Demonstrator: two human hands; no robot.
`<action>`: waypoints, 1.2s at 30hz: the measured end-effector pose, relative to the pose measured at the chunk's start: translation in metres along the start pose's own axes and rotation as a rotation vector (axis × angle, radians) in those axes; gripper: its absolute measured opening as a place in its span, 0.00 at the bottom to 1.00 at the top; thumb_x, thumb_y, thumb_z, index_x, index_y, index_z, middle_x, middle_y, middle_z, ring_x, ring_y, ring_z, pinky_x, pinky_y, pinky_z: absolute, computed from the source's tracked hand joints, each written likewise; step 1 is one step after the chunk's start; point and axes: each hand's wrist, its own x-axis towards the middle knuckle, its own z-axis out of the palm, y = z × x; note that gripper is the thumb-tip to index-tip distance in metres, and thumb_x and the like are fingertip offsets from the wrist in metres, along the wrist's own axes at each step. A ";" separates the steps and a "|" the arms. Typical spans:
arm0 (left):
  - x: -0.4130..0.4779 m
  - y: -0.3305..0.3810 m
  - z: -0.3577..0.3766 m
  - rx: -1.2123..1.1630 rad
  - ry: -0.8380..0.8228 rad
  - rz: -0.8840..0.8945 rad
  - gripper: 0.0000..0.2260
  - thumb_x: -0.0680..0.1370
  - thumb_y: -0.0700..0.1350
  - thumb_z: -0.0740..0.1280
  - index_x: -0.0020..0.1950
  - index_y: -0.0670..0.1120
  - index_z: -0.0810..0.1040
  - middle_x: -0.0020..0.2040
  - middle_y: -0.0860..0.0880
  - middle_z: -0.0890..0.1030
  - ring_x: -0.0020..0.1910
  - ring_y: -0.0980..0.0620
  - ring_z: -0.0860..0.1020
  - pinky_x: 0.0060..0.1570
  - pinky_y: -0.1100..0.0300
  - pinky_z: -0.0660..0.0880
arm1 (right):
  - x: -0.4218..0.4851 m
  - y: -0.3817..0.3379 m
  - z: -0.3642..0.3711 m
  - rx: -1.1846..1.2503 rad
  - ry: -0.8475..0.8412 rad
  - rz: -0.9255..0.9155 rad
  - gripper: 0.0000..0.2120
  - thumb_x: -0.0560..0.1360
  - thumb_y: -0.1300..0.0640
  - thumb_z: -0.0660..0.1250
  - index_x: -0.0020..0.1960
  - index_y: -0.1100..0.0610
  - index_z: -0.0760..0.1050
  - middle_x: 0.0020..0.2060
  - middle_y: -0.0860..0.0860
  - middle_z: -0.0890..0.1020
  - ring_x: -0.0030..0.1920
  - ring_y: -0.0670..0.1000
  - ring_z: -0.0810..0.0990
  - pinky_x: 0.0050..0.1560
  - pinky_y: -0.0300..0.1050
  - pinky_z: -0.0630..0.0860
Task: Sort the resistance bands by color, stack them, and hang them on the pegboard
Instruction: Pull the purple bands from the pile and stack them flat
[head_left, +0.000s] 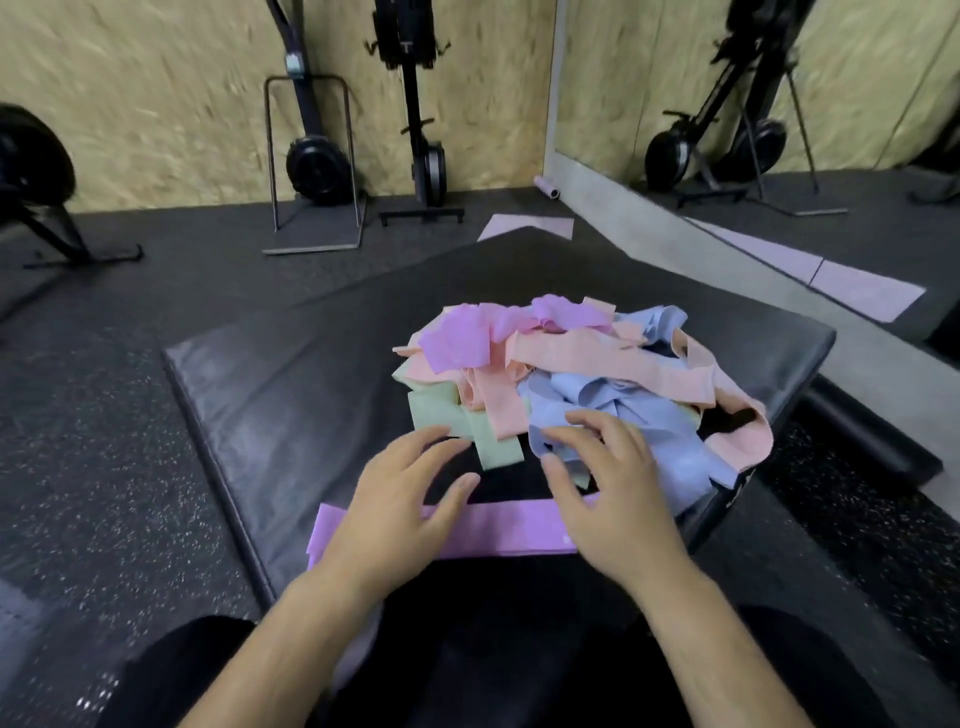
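Observation:
A tangled pile of resistance bands lies on a black padded mat (291, 395): purple bands (462, 338) on top at the back, peach bands (597, 364) across the middle and right, blue bands (597, 410) in front, pale green bands (447, 415) at the left. One purple band (498, 530) lies flat and stretched out at the near edge. My left hand (400, 504) rests over this flat band with fingers spread. My right hand (608, 483) reaches over the band, its fingertips on the blue bands. No pegboard is in view.
Speckled rubber gym floor (104, 467) surrounds the mat. Black exercise machines (317, 161) stand against a chipboard wall behind. A mirror (753, 104) at the right reflects more equipment. A pink mat (524, 226) lies on the floor beyond, with a small pink roller (546, 187) near the wall.

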 end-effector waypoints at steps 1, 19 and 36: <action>0.015 0.003 0.000 -0.003 0.008 0.024 0.21 0.80 0.61 0.59 0.68 0.54 0.78 0.69 0.56 0.75 0.69 0.56 0.72 0.70 0.61 0.66 | 0.011 -0.004 0.004 0.016 0.002 0.005 0.12 0.79 0.50 0.69 0.62 0.46 0.79 0.63 0.41 0.73 0.66 0.45 0.68 0.69 0.35 0.59; 0.181 -0.012 0.021 0.188 -0.311 -0.120 0.05 0.77 0.43 0.64 0.42 0.49 0.73 0.41 0.51 0.70 0.47 0.45 0.72 0.44 0.58 0.65 | 0.140 -0.012 0.043 -0.179 -0.251 -0.015 0.16 0.82 0.51 0.59 0.68 0.45 0.74 0.66 0.45 0.73 0.67 0.52 0.66 0.69 0.48 0.62; 0.196 0.078 -0.150 -0.473 0.121 -0.034 0.09 0.77 0.45 0.74 0.57 0.51 0.82 0.48 0.48 0.85 0.42 0.51 0.81 0.49 0.55 0.80 | 0.188 -0.116 -0.058 0.519 -0.032 0.025 0.07 0.76 0.57 0.72 0.54 0.52 0.79 0.45 0.46 0.85 0.46 0.40 0.83 0.45 0.32 0.76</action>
